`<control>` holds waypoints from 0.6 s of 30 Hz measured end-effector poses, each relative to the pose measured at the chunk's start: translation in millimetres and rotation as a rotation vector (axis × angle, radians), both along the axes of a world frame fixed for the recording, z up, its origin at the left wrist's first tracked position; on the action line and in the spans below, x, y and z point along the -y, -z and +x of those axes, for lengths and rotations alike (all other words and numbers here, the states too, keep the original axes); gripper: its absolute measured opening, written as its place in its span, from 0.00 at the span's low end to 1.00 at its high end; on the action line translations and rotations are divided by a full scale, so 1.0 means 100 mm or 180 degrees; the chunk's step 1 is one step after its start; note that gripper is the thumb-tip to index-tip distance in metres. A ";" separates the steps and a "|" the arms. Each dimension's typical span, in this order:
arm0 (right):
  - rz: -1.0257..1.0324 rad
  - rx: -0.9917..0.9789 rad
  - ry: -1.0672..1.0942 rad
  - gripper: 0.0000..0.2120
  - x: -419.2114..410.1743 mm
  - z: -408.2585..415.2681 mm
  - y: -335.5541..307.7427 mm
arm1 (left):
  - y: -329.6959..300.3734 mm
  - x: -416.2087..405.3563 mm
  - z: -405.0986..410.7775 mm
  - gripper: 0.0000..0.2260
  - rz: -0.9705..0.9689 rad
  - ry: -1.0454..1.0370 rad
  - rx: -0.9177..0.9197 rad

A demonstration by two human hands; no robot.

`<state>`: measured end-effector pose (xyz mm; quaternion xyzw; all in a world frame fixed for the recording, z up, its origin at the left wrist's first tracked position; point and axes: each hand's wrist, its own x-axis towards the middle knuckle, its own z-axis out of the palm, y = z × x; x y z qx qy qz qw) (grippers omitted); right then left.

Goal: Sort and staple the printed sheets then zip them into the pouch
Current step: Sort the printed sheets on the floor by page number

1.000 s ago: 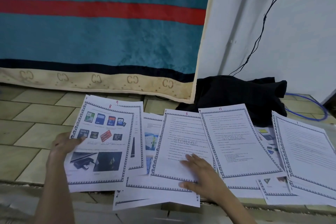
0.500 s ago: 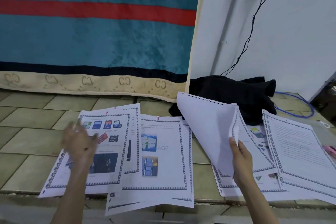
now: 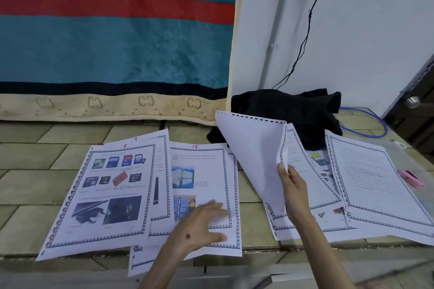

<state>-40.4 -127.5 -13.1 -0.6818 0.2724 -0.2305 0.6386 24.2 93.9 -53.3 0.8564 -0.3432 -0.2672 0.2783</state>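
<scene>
Tiled floor (image 3: 30,178) covered by printed sheets (image 3: 110,195). Lifted sheet (image 3: 253,159) pinched at edge by right hand (image 3: 293,190); bare tile left alongside. Sheet 15 (image 3: 202,171) pressed by flat, spread left hand (image 3: 199,225). Pouch (image 3: 418,159) lies far right of grip.

Even, dim indoor light; soft shadows; wide-angle edge bending; bottom edge blurred.
</scene>
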 end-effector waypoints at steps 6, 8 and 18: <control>-0.0074 0.0002 -0.0122 0.12 -0.01 0.02 -0.05 | -0.34 -0.20 0.14 0.16 -0.1579 -0.1828 0.0030; -0.0124 -0.0016 -0.0096 0.15 0.00 0.01 -0.05 | -0.42 -0.34 0.29 0.16 -0.1960 -0.2797 0.0279; -0.0280 -0.0011 -0.0039 0.31 0.00 0.01 -0.02 | -0.55 -0.82 0.52 0.22 -0.3243 -0.4156 0.0336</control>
